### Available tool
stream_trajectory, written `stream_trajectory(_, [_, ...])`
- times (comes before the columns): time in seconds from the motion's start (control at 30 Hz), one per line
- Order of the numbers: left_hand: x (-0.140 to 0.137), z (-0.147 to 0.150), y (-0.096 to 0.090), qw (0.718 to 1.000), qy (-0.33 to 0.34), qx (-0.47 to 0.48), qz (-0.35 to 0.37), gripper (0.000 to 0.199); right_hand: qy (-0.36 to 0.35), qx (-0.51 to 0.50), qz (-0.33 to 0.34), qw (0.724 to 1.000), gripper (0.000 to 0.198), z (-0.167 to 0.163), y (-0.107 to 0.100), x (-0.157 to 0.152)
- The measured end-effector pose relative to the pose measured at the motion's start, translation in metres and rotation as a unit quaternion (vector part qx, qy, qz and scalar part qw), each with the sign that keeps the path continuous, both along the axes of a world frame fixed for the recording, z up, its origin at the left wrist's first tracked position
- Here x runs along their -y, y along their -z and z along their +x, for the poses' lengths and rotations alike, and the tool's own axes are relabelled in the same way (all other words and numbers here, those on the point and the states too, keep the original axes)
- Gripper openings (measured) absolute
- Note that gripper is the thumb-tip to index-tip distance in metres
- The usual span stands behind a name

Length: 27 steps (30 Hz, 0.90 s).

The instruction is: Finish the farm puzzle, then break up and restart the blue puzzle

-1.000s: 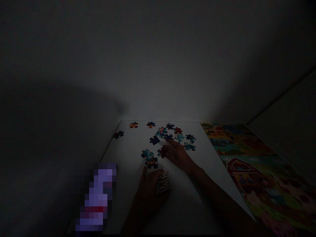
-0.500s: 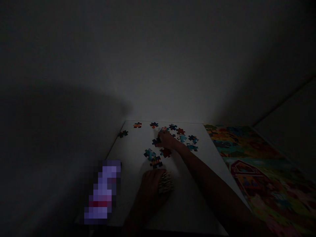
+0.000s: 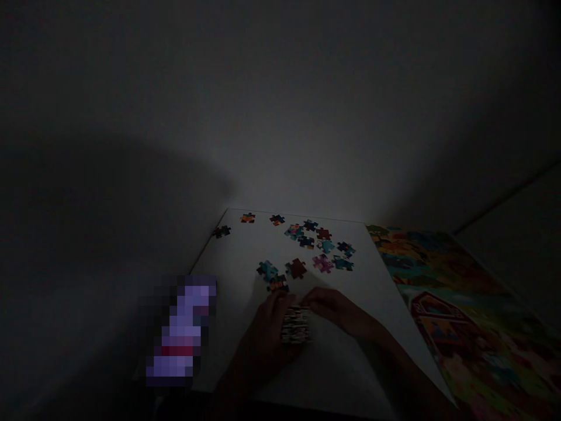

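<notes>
My left hand (image 3: 272, 318) is wrapped around a thick stack of jigsaw puzzle pieces (image 3: 295, 324), whose layered edges face me. My right hand (image 3: 326, 304) is at the top of this stack, its fingers pinched together over what seems to be one puzzle piece, mostly hidden. Just beyond the left fingers lies a dark patterned piece (image 3: 277, 284), with a teal piece (image 3: 267, 270) touching it or nearly so. A brown-red piece (image 3: 296, 268) and a pink piece (image 3: 323, 264) lie beyond the right hand.
More loose pieces spread toward the back of the white table (image 3: 232, 304), including an orange piece (image 3: 248, 218) and a dark green piece (image 3: 221, 232) by the left edge. A colourful farm picture (image 3: 442, 310) lies along the right. A blurred purple object (image 3: 182, 333) is at left; the room is dim.
My right hand has drawn back from the scattered pieces to the stack in my left hand. A dark piece that lay under its fingers is gone from the table. My left hand stays around the stack.
</notes>
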<state>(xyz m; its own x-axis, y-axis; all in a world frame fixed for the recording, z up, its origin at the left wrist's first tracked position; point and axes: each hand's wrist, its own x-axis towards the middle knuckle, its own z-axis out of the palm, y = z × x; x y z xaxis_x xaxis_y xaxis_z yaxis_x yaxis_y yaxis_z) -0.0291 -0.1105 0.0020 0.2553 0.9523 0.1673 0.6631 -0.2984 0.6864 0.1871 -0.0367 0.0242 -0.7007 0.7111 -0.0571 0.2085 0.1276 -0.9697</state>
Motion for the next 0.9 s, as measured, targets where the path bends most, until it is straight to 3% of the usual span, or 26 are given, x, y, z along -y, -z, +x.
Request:
stream_trajectory(0.13, [-0.001,0.000,-0.008,0.999,0.025,-0.014,0.022,0.066,-0.039,0.015,0.010,0.999,0.038,-0.002,-0.005,0.000])
stream_trajectory(0.27, [0.000,0.002,-0.018,0.999,0.037,-0.021,0.028,0.053,0.057,0.027,0.065,0.996,0.043,-0.009,0.002,-0.004])
stream_trajectory(0.33, [0.001,0.003,-0.021,0.998,0.058,-0.028,0.026,0.046,0.092,0.052,0.149,0.983,0.043,-0.018,0.007,-0.010])
stream_trajectory(0.43, [0.002,0.003,-0.022,0.993,0.102,-0.043,0.031,0.048,0.028,0.114,0.325,0.938,0.032,-0.040,0.009,-0.024])
stream_trajectory(0.53, [0.002,0.002,-0.023,0.990,0.122,-0.055,0.035,0.062,-0.016,0.197,0.416,0.888,0.033,-0.061,0.012,-0.037])
stream_trajectory(0.7, [0.001,0.001,-0.021,0.991,0.114,-0.056,0.035,0.067,0.039,0.242,0.456,0.856,0.070,-0.070,0.029,-0.039])
stream_trajectory(0.77, [0.001,0.002,-0.020,0.992,0.107,-0.055,0.039,0.066,0.062,0.217,0.460,0.859,0.067,-0.064,0.032,-0.035])
stream_trajectory(0.9, [0.002,0.002,-0.017,0.995,0.084,-0.045,0.038,0.063,0.123,0.173,0.437,0.874,0.041,-0.038,0.026,-0.036])
